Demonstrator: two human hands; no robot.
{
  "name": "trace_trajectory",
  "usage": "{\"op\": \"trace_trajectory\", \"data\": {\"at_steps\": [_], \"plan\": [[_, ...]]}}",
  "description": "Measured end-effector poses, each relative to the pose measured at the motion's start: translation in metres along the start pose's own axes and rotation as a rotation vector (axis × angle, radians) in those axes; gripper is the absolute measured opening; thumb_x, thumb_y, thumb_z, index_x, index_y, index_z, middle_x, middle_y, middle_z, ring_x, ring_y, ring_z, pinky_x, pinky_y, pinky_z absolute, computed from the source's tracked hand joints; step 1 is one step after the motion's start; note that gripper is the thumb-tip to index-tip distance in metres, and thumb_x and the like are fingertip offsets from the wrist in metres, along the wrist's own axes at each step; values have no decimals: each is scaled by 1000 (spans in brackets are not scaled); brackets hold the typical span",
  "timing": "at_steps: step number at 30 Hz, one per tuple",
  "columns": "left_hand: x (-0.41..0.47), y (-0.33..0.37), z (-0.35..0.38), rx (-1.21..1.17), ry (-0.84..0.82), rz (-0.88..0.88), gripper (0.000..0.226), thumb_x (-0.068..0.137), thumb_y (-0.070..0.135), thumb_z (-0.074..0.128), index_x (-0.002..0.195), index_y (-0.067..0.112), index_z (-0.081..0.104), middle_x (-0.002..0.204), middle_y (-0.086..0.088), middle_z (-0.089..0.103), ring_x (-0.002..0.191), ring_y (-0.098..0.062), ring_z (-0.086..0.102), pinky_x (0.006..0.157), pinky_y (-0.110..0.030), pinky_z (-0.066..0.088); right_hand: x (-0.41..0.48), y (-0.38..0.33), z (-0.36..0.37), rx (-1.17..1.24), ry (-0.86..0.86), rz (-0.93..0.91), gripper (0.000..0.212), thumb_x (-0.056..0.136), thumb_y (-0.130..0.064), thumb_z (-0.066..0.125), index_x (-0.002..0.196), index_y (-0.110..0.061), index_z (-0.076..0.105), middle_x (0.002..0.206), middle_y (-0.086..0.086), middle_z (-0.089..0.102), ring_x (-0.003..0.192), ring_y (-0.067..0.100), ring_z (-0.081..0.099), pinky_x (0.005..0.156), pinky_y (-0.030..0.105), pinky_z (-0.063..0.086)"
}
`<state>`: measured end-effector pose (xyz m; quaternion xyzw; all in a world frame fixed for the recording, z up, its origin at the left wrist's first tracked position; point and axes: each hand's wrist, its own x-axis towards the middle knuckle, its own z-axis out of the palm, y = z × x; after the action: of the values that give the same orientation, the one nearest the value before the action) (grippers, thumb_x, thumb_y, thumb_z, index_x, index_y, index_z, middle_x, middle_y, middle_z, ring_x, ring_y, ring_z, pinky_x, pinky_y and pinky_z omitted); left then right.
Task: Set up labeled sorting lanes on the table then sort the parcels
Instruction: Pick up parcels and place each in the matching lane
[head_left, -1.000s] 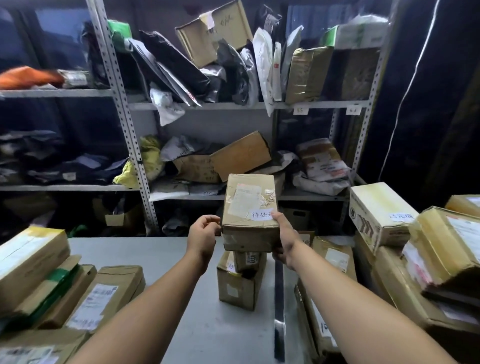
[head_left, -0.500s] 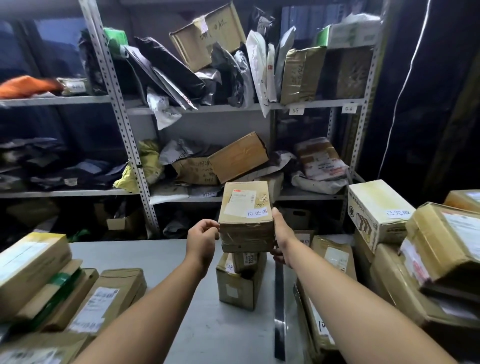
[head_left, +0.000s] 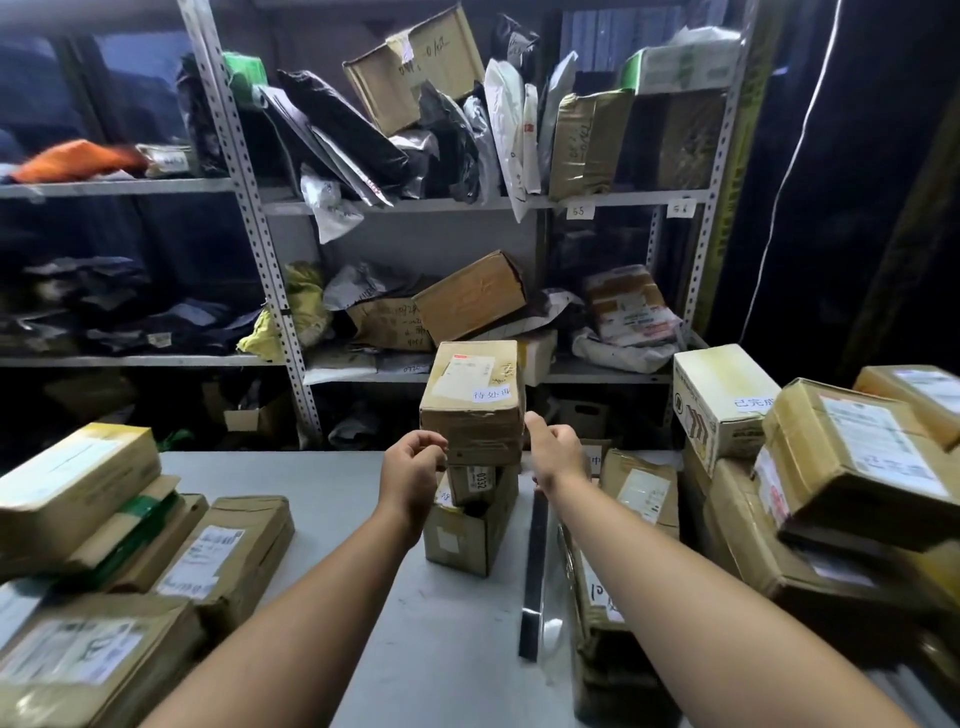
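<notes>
A taped brown parcel (head_left: 470, 400) with a shipping label and a small white handwritten tag sits on top of a stack in the middle of the grey table (head_left: 291, 478). Under it are a small dark box (head_left: 480, 480) and a larger brown box (head_left: 462, 535). My left hand (head_left: 410, 467) hovers at the parcel's lower left corner, fingers loosely curled and holding nothing. My right hand (head_left: 556, 452) is at the parcel's right edge with the thumb up beside it; I cannot tell if it touches.
A black tape strip (head_left: 532, 571) runs down the table right of the stack. Parcels are piled at the left (head_left: 78, 483) and right (head_left: 852, 467). A white box (head_left: 722, 395) carries a handwritten tag. Metal shelves (head_left: 249, 208) full of parcels stand behind.
The parcel held up in my right hand has come down onto the stack. Both hands have loosened at its sides.
</notes>
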<state>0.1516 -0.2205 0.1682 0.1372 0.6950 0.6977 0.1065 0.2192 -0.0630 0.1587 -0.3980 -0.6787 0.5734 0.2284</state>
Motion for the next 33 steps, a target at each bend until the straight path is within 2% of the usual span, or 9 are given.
{"op": "trace_trajectory", "data": {"at_steps": [4, 8, 13, 17, 20, 22, 28, 30, 33], "plan": [[-20, -2, -10, -9, 45, -28, 24, 87, -8, 45, 80, 8, 61, 75, -7, 56, 69, -18, 48, 57, -26, 38, -24, -3, -10, 59, 134, -282, 27, 91, -43, 58, 108, -23, 63, 103, -1, 68, 97, 20, 63, 80, 33, 50], [-40, -14, -40, 9, 134, -80, 25, 89, -5, 44, 80, 10, 63, 77, -8, 56, 73, -19, 49, 57, -27, 38, -60, -11, 13, 89, -4, -407, 5, 95, -22, 62, 98, -20, 65, 86, -10, 64, 81, 4, 58, 64, 21, 41], [-65, -43, -92, 59, 231, -167, 24, 88, 0, 44, 82, 14, 63, 77, -7, 58, 75, -20, 51, 59, -28, 38, -91, 16, 89, 9, -277, -302, 6, 93, -23, 61, 97, -20, 65, 88, 0, 67, 84, 20, 63, 66, 30, 47], [-76, -76, -148, 68, 312, -218, 24, 86, 0, 45, 81, 14, 63, 74, -3, 57, 73, -18, 52, 60, -29, 37, -111, 67, 157, -185, -515, -158, 22, 86, -41, 64, 98, -23, 64, 99, 6, 71, 92, 29, 68, 82, 46, 58], [-77, -98, -193, 52, 370, -266, 25, 86, -3, 44, 80, 13, 63, 71, -2, 55, 70, -17, 50, 57, -28, 36, -122, 89, 201, -262, -646, -9, 30, 91, -45, 64, 107, -18, 62, 106, 7, 67, 94, 27, 66, 73, 39, 55], [-71, -108, -223, 54, 392, -288, 26, 85, -4, 44, 77, 14, 62, 68, -3, 54, 70, -19, 49, 57, -28, 35, -124, 94, 233, -303, -716, 64, 34, 94, -43, 62, 111, -15, 61, 110, 10, 66, 99, 27, 66, 75, 39, 57], [-33, -136, -312, 3, 455, -355, 28, 81, -8, 46, 73, 13, 63, 63, -3, 54, 60, -18, 44, 53, -26, 34, -124, 96, 340, -324, -750, 215, 60, 97, -40, 61, 133, 7, 51, 130, 29, 59, 120, 41, 60, 95, 52, 56], [-16, -144, -342, -27, 464, -379, 29, 82, -11, 43, 73, 10, 61, 60, -4, 51, 55, -17, 41, 47, -22, 33, -122, 99, 374, -316, -742, 274, 61, 95, -44, 63, 130, 4, 53, 122, 25, 63, 121, 39, 60, 92, 49, 58], [13, -153, -378, -28, 437, -398, 28, 87, -8, 43, 77, 10, 62, 68, -6, 54, 64, -19, 47, 46, -24, 33, -115, 103, 420, -292, -687, 333, 58, 88, -56, 65, 124, -12, 54, 114, 7, 59, 112, 29, 61, 87, 46, 60]]}}
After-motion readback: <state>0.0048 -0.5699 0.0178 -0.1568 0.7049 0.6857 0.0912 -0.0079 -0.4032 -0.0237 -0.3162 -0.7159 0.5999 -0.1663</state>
